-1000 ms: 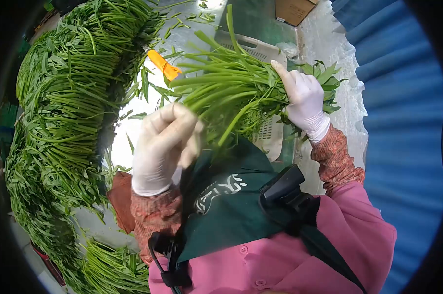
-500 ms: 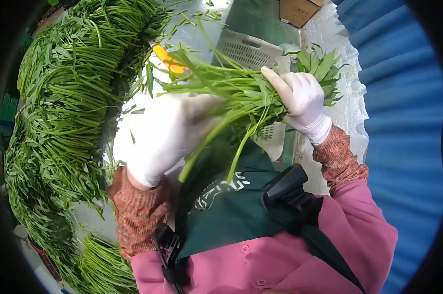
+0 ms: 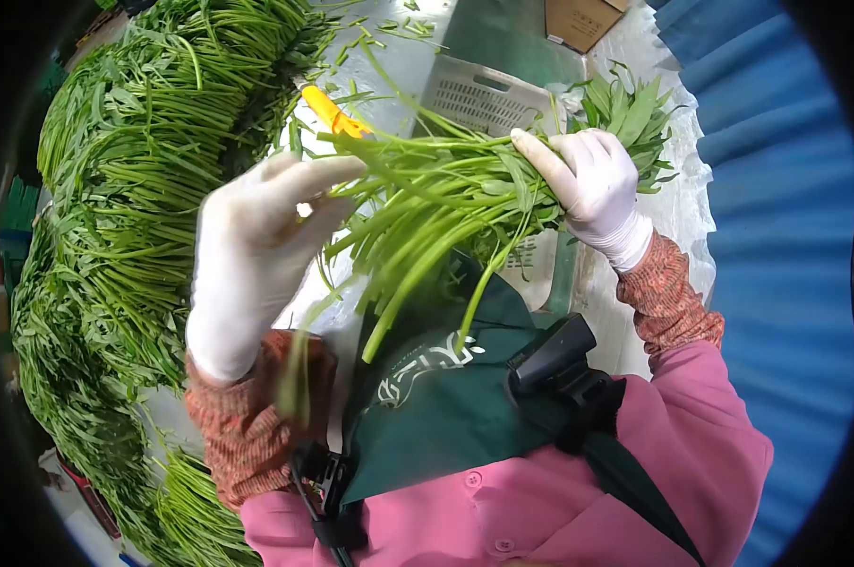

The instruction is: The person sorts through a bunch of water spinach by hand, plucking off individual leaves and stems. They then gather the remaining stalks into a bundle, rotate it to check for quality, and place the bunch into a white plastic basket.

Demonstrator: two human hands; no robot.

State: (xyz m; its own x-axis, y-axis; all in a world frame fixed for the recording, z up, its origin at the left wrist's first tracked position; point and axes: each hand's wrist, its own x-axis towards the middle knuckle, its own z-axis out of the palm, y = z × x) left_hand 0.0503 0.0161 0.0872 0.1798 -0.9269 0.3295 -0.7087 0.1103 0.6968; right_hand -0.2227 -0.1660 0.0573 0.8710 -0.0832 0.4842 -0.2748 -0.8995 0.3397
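Note:
My right hand (image 3: pixel 597 189), in a white glove, is closed around a bunch of water spinach (image 3: pixel 446 203). The leaves stick out past the fist on the right, and the loose stem ends fan out to the left and downward. My left hand (image 3: pixel 271 227), gloved too, is raised at the left of these stems. Its thumb and fingers are apart, with the fingertips right at the stem ends. Below it a blurred green stem (image 3: pixel 298 373) hangs in the air in front of the left sleeve. Just beyond the stems lies a tool with an orange-yellow handle (image 3: pixel 333 111).
A long heap of water spinach (image 3: pixel 134 198) fills the left side, with another pile (image 3: pixel 200 510) at the lower left. Cut stem bits lie on the metal tabletop (image 3: pixel 380 57). Beyond the bunch stand a white slotted crate (image 3: pixel 488 99) and a cardboard box (image 3: pixel 583 21). A blue curtain (image 3: pixel 777 246) hangs at right.
My left hand has moved left, away from the stems, and its fingers have parted. A green stem now drops below it. My right hand keeps hold of the bunch, almost in place.

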